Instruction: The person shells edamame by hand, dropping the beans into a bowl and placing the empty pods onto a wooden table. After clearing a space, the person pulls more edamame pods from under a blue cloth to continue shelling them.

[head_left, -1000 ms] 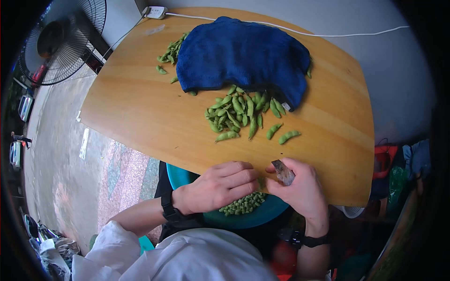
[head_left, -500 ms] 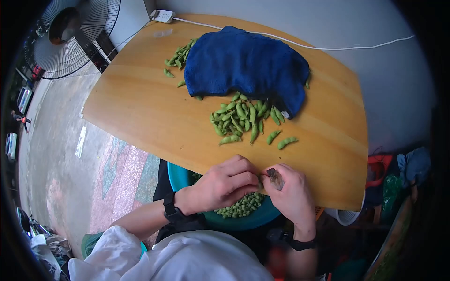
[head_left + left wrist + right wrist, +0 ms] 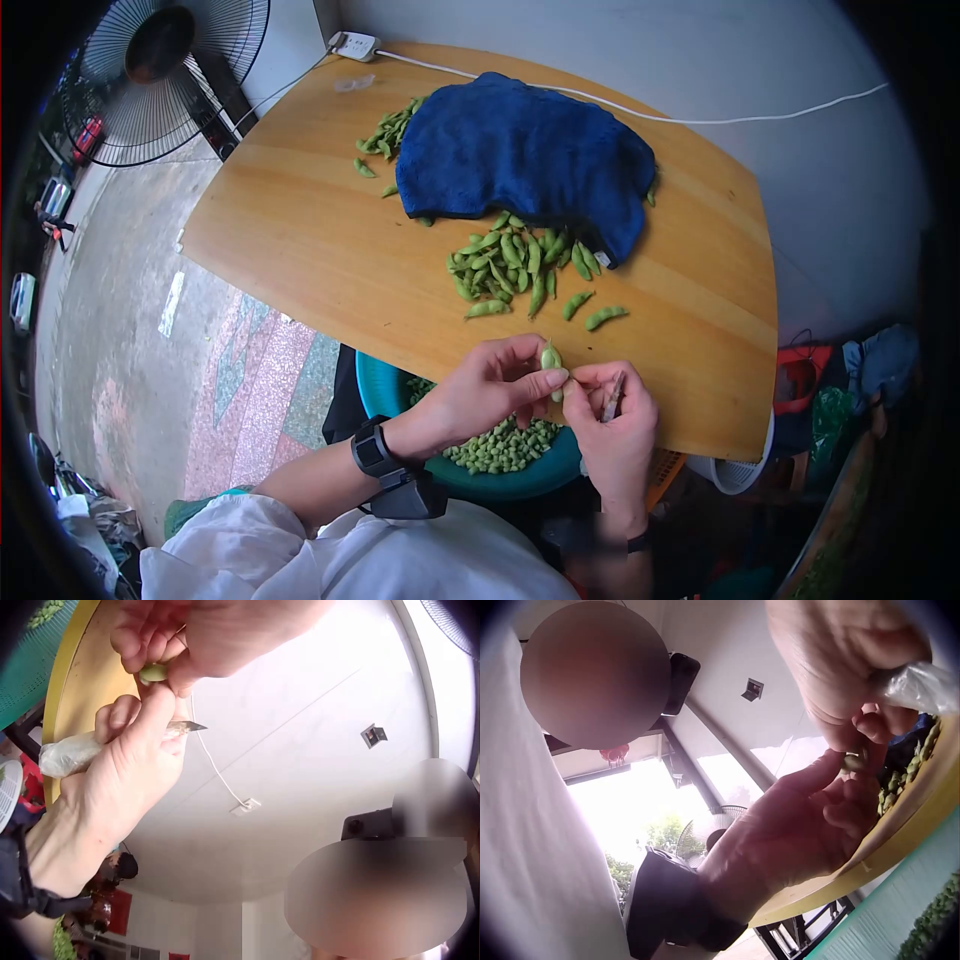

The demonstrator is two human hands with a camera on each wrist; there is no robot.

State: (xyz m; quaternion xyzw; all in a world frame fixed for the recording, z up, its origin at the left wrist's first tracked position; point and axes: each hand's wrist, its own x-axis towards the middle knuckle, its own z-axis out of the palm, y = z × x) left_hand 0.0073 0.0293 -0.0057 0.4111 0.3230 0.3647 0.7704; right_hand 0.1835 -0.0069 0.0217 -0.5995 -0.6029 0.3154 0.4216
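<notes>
My left hand (image 3: 480, 388) pinches a green edamame pod (image 3: 552, 358) upright between thumb and fingers, over the table's front edge. The thumb and forefinger of my right hand (image 3: 615, 425) meet at the pod's lower end. That same hand grips a small knife (image 3: 193, 726) in its palm, the blade sticking out past the fingers and the handle (image 3: 69, 756) wrapped in clear plastic. Below both hands stands a teal basin (image 3: 374, 388) with shelled green beans (image 3: 503, 448) in it. A heap of edamame pods (image 3: 503, 262) lies on the table ahead.
A dark blue cloth (image 3: 520, 150) covers the middle of the wooden table (image 3: 300, 230), with more pods (image 3: 388, 132) poking out at its left. A power strip (image 3: 354, 45) and white cable run along the back edge. The fan (image 3: 160, 60) stands at far left.
My left hand has turned and its fingers have lifted, bringing the pod into plain view. The knife in my right hand has swung from pointing up-left to nearly edge-on.
</notes>
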